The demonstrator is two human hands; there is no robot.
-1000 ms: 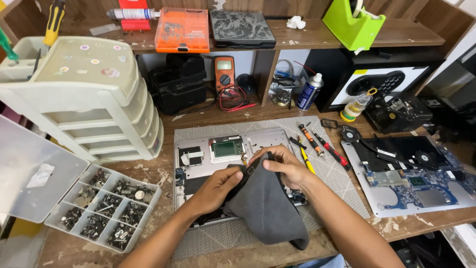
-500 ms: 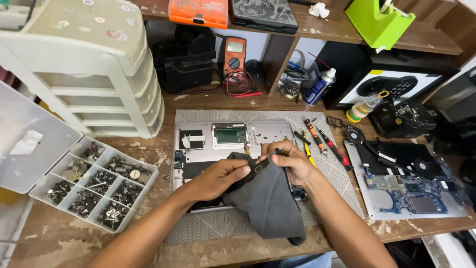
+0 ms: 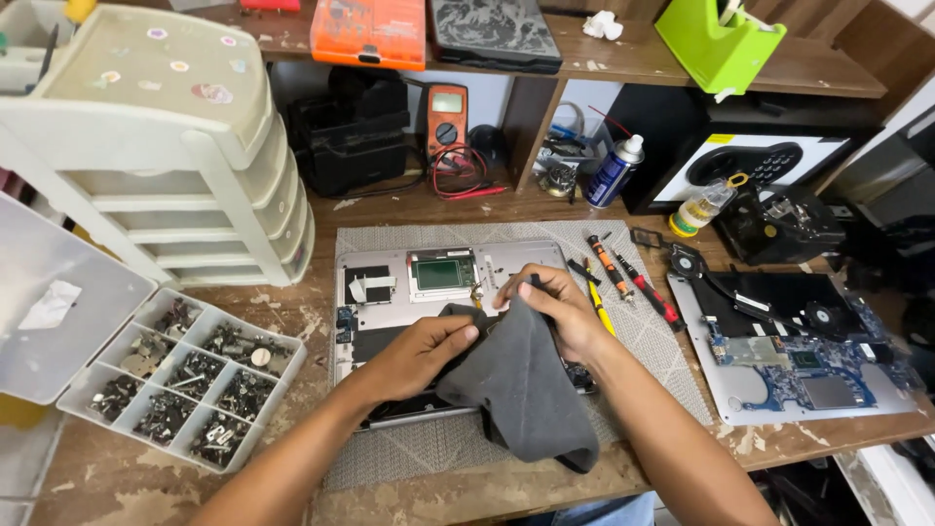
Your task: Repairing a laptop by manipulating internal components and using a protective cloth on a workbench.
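Both hands gripping grey cloth (image 3: 526,390) over opened laptop base (image 3: 409,292): left hand (image 3: 429,346) nearer, right hand (image 3: 555,307) beyond, cloth hanging nearward.

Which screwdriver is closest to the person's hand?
The yellow-handled screwdriver, lying right beside the right hand. The orange one and the red one lie farther right.

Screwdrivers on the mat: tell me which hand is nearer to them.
Right. The right hand lies just left of the screwdrivers, gripping the grey cloth; the left hand sits farther left, across the cloth.
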